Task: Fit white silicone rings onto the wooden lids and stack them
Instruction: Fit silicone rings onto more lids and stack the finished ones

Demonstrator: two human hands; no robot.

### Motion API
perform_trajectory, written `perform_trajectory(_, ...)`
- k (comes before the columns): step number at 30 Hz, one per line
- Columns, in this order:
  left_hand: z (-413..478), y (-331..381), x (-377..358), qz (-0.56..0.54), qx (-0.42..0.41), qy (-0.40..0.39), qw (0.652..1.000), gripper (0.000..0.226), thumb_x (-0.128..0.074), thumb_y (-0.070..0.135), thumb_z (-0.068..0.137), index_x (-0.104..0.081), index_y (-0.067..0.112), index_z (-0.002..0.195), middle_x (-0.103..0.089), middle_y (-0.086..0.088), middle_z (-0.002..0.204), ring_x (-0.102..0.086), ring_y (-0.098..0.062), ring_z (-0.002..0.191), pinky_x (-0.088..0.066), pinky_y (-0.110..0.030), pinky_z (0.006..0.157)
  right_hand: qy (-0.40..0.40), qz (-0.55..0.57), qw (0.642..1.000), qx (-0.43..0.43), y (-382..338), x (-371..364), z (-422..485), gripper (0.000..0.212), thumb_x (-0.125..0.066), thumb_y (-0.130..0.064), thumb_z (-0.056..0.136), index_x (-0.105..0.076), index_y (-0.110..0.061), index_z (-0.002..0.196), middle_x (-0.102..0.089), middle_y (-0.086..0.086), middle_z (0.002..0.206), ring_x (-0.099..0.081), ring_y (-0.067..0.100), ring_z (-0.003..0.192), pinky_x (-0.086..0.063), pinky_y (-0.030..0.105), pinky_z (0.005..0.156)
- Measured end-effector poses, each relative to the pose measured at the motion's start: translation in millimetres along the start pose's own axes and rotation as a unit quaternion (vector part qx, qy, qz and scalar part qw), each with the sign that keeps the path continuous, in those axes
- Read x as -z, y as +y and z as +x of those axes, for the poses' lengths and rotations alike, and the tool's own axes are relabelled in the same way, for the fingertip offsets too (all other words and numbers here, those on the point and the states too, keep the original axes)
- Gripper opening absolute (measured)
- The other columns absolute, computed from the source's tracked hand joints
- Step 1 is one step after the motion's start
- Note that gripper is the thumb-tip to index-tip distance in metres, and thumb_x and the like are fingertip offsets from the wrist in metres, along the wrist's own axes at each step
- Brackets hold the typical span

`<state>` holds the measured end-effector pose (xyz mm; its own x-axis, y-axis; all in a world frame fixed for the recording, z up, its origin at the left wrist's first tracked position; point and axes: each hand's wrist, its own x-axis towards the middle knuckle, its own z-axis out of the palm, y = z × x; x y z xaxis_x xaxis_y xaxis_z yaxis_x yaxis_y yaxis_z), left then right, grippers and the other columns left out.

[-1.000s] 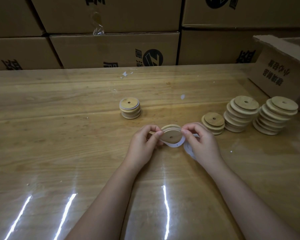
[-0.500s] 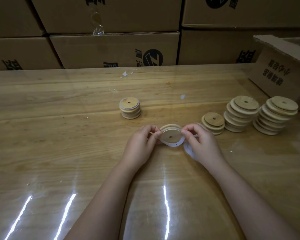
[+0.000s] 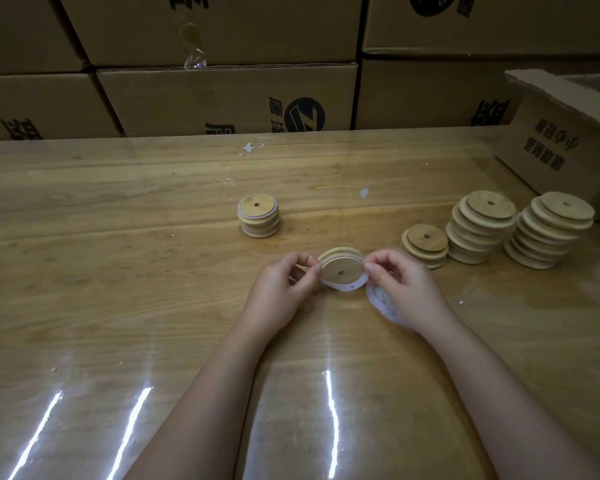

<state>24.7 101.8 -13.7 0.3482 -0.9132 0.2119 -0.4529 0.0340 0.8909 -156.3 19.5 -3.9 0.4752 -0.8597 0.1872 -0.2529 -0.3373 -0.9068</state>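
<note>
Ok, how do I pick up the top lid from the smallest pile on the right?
I'd pinch the top lid by its rim from above, fingers on opposite edges: it lies flat, so only that thin round edge is free.

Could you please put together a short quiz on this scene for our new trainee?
1. True or false: the top lid of the small stack beyond the hands wears a white ring.
2. How many hands hold the lid being fitted? A: none. B: one. C: two.
3. Fill in: the spare rings lie on the table beneath the ___ hand.
Key: 1 true. 2 C: the left hand and the right hand both pinch its edges. 3 right.
</note>
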Motion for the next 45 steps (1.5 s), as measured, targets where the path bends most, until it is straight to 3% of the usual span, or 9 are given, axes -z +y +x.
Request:
perform_trajectory(10, 1.3, -3.4, 0.9, 0.057, 0.000, 0.007, 0.998, 0.011, -0.062, 0.019, 0.088, -0.059, 0.026, 0.079, -0.065, 0.000, 0.078, -0.060, -0.014, 0.069, -0.049, -0.033, 0.067, -0.013, -0.035, 0.999, -0.026, -0.8, -0.3, -0.1, 0.008, -0.059, -0.017, 0.091, -0.064, -0.014, 0.085, -0.062, -0.008, 0.082, -0.058, 0.011, 0.077, -0.044, 0.022, 0.073)
perform_trajectory(16, 2.0, -3.8, 2.4, 0.056, -0.005, 0.003, 0.998, 0.013, -0.061, 0.019, 0.089, -0.059, 0.025, 0.078, -0.065, 0.000, 0.077, -0.059, -0.012, 0.067, -0.048, -0.031, 0.065, -0.023, -0.080, 0.996, 0.013, -1.2, 1.9, -0.4, 0.009, -0.058, -0.016, 0.091, -0.061, -0.017, 0.082, -0.059, -0.008, 0.077, -0.052, 0.001, 0.066, -0.039, 0.015, 0.064)
perform_trajectory(19, 2.2, -4.4, 2.8, 0.055, -0.004, -0.005, 0.998, 0.010, -0.059, 0.020, 0.090, -0.059, 0.022, 0.081, -0.065, -0.002, 0.076, -0.059, -0.013, 0.066, -0.049, -0.031, 0.064, -0.024, -0.108, 0.993, 0.028, -1.4, 2.8, 0.2, 0.008, -0.058, -0.015, 0.091, -0.062, -0.013, 0.084, -0.061, -0.004, 0.080, -0.056, 0.008, 0.074, -0.040, 0.020, 0.067)
perform_trajectory(24, -1.3, -0.1, 2.1, -0.020, 0.012, -0.016, 1.000, 0.014, -0.059, 0.015, 0.091, -0.058, 0.024, 0.081, -0.066, 0.001, 0.069, -0.055, -0.003, 0.059, -0.042, -0.011, 0.051, -0.015, -0.101, 0.994, 0.028, -0.7, 2.7, -1.0, 0.008, -0.059, -0.015, 0.090, -0.063, -0.015, 0.083, -0.062, -0.006, 0.079, -0.058, 0.010, 0.076, -0.043, 0.023, 0.070)
perform_trajectory(28, -1.4, 0.5, 1.8, -0.036, 0.016, -0.014, 0.999, 0.015, -0.060, 0.013, 0.090, -0.058, 0.026, 0.083, -0.067, -0.002, 0.074, -0.056, -0.008, 0.065, -0.045, -0.017, 0.056, -0.006, -0.081, 0.996, 0.026, 0.3, 1.7, -1.5, 0.008, -0.061, -0.015, 0.089, -0.063, -0.014, 0.082, -0.063, -0.005, 0.078, -0.058, 0.010, 0.075, -0.043, 0.021, 0.069)
perform_trajectory(31, -0.5, -0.2, 2.6, -0.018, 0.008, -0.017, 1.000, 0.016, -0.062, 0.010, 0.088, -0.058, 0.025, 0.083, -0.062, 0.005, 0.073, -0.053, -0.007, 0.062, -0.045, -0.020, 0.060, -0.005, -0.074, 0.997, 0.026, 0.7, 1.3, -1.2, 0.007, -0.061, -0.015, 0.089, -0.063, -0.013, 0.082, -0.063, -0.004, 0.078, -0.057, 0.010, 0.074, -0.043, 0.024, 0.070)
perform_trajectory(35, 0.9, -1.4, 4.8, -0.019, 0.041, -0.024, 0.999, 0.006, -0.064, 0.019, 0.089, -0.063, 0.019, 0.082, -0.068, -0.015, 0.083, -0.054, -0.011, 0.059, -0.047, -0.025, 0.057, -0.005, -0.086, 0.996, 0.029, 1.0, 1.4, -1.3, 0.008, -0.061, -0.015, 0.089, -0.062, -0.016, 0.081, -0.061, -0.010, 0.075, -0.056, 0.006, 0.071, -0.041, 0.018, 0.067)
perform_trajectory(45, 2.3, -0.1, 9.0, 0.080, -0.001, -0.036, 0.996, 0.018, -0.061, 0.021, 0.090, -0.055, 0.031, 0.076, -0.060, 0.008, 0.075, -0.052, -0.005, 0.066, -0.043, -0.023, 0.068, -0.026, -0.100, 0.995, 0.017, -0.3, 4.2, -0.2, 0.005, -0.060, -0.016, 0.090, -0.064, -0.013, 0.087, -0.063, -0.004, 0.082, -0.059, 0.014, 0.076, -0.044, 0.026, 0.072)
